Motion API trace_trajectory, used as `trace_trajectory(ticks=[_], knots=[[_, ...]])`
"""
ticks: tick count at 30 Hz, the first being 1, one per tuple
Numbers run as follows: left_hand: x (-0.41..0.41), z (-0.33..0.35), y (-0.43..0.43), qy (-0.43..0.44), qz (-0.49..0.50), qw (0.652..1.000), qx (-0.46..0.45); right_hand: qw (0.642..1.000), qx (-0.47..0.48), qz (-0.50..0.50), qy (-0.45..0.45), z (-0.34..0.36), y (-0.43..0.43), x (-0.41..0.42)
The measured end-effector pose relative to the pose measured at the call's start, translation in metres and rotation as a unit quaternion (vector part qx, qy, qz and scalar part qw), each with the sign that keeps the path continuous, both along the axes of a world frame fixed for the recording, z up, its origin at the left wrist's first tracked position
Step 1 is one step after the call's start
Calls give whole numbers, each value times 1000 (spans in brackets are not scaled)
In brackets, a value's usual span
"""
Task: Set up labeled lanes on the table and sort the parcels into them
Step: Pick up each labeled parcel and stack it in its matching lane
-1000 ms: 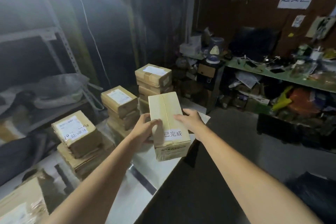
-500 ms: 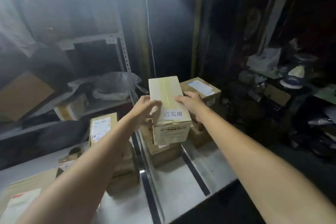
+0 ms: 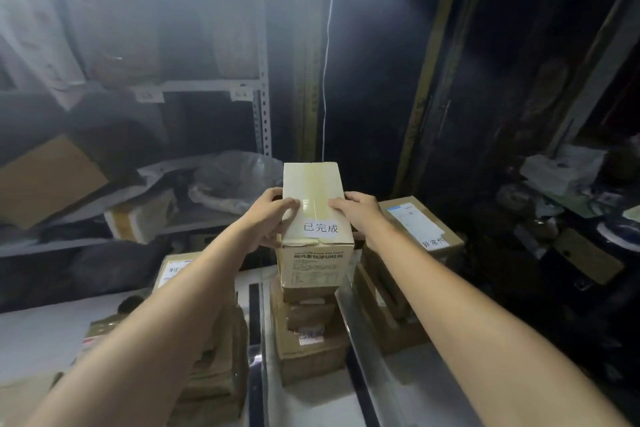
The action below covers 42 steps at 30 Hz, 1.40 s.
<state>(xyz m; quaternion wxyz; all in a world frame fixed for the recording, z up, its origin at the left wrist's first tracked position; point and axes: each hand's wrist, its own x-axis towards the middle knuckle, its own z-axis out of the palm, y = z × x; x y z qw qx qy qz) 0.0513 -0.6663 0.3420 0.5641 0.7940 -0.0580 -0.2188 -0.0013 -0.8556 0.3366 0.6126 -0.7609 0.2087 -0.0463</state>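
A stack of parcels [image 3: 207, 357] stands near the left of the worktop [image 3: 41, 333], beside a dark tape line [image 3: 254, 322]. The left hand [image 3: 268, 218] grips the left side of a pale box [image 3: 313, 198] labelled 已完成. The box is right over the middle stack [image 3: 311, 340], toward the worktop's far edge. The right hand [image 3: 360, 215] grips its right side. Another stack [image 3: 415, 229] stands at the right edge.

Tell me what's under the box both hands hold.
A stack of brown parcels, between two dark tape strips; one lower parcel bears a white label. The box hides the stack's top, so whether it rests there cannot be told.
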Motion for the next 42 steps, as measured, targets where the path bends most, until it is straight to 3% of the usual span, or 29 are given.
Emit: trace_trajectory(ticks=[19, 34, 38, 40, 42], knots=[[34, -13, -31, 16, 142, 988, 52, 987, 12, 152, 57, -12, -44, 77], [43, -11, -24, -11, 121, 985, 125, 978, -44, 185, 86, -1, -52, 80], [42, 3, -11, -61, 120, 970, 204, 957, -190, 209, 58, 11, -53, 96], [35, 13, 3, -130, 94, 929, 332, 925, -302, 225, 49, 23, -50, 106], [24, 23, 22, -176, 62, 866, 464, 886, -399, 236, 31, 33, -39, 114]])
